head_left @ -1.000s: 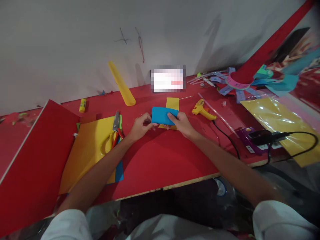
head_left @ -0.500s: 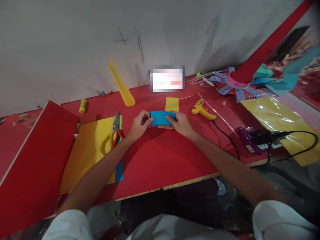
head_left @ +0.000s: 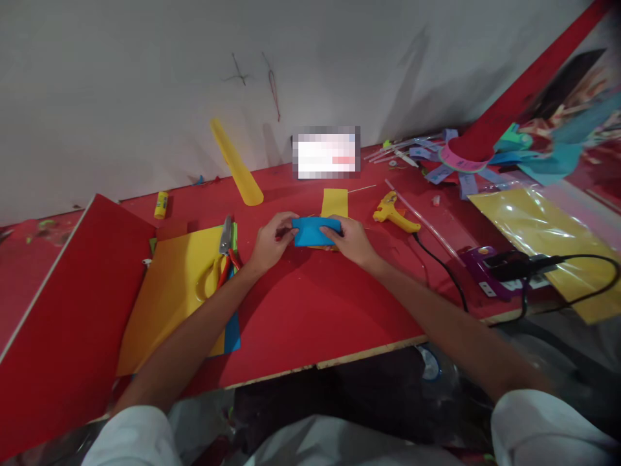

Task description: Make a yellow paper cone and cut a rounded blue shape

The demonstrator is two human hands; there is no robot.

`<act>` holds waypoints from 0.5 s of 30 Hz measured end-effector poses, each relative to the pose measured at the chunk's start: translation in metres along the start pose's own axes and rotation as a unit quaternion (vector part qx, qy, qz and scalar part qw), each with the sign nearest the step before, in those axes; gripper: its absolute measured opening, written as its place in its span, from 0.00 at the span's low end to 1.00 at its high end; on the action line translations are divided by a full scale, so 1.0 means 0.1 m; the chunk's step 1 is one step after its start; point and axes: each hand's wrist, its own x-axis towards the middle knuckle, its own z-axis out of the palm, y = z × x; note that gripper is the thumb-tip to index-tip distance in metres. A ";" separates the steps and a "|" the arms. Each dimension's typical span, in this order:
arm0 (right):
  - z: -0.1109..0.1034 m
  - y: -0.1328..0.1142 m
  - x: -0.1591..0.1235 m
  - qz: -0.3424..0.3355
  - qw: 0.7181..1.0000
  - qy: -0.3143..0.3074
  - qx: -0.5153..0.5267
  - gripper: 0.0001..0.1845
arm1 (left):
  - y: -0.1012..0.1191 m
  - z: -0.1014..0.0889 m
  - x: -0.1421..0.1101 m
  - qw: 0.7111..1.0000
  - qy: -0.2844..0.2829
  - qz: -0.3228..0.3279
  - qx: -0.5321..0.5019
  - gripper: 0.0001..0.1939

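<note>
A small blue paper piece [head_left: 313, 230] is held between both hands above the red tabletop [head_left: 310, 310]. My left hand [head_left: 272, 243] pinches its left end with closed fingers. My right hand [head_left: 353, 241] grips its right end, fingers curled over the top edge. The paper looks curled or folded along its length. A yellow paper strip [head_left: 334, 202] lies on the table just behind it.
Yellow sheets [head_left: 174, 291] with scissors [head_left: 224, 255] lie to the left, beside a large red board [head_left: 63, 304]. A yellow glue gun [head_left: 394, 213] with a black cord sits right of my hands. A glue stick [head_left: 160, 204], a yellow tube [head_left: 236, 163], a purple power strip [head_left: 485, 272] and paper scraps surround.
The blue paper has been folded or rolled narrower, from a wide flat piece to a slim curled one. Both hands stayed at its ends, moving slightly closer.
</note>
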 end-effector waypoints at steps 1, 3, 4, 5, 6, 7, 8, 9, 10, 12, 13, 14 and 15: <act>0.00 -0.01 0.00 0.001 1.000 0.000 0.000 0.26 | 0.00 0.00 0.00 1.000 -0.001 -0.001 0.000 0.17; 0.00 -0.01 0.00 0.006 1.000 -0.003 0.004 0.26 | 0.00 0.00 0.00 1.000 -0.004 -0.006 -0.002 0.16; 0.00 -0.02 0.00 0.010 1.000 -0.005 0.006 0.25 | 0.00 0.01 -0.01 1.000 -0.006 -0.009 -0.004 0.16; 0.00 -0.02 0.00 0.012 1.000 -0.005 0.008 0.25 | 0.01 0.00 -0.01 1.000 -0.009 -0.011 -0.007 0.16; 0.00 -0.02 0.01 0.014 1.000 -0.004 0.008 0.25 | 0.01 0.00 -0.01 1.000 -0.012 -0.011 -0.010 0.17; 0.00 -0.02 0.01 0.015 1.000 0.000 0.007 0.24 | 0.02 0.00 -0.01 1.000 -0.014 -0.009 -0.014 0.18; -0.01 -0.01 0.01 0.015 1.000 0.003 0.006 0.24 | 0.03 0.00 -0.02 1.000 -0.017 -0.007 -0.019 0.19; -0.01 -0.01 0.01 0.015 1.000 0.008 0.005 0.24 | 0.04 0.00 -0.02 0.999 -0.024 -0.007 -0.025 0.22; -0.01 -0.01 0.01 0.014 1.000 0.014 0.004 0.24 | 0.06 0.00 -0.02 0.999 -0.036 -0.009 -0.032 0.24; -0.02 -0.01 0.01 0.008 1.000 0.026 0.002 0.23 | 0.07 -0.01 -0.03 0.996 -0.066 -0.019 -0.048 0.30; -0.03 -0.01 0.01 0.005 0.999 0.032 0.000 0.23 | 0.08 -0.01 -0.04 0.995 -0.080 -0.026 -0.056 0.32; -0.03 -0.01 0.01 0.003 0.999 0.038 -0.001 0.22 | 0.08 -0.01 -0.04 0.993 -0.092 -0.031 -0.063 0.34; -0.03 -0.01 0.01 0.003 0.999 0.041 -0.001 0.22 | 0.08 -0.01 -0.04 0.992 -0.100 -0.035 -0.071 0.35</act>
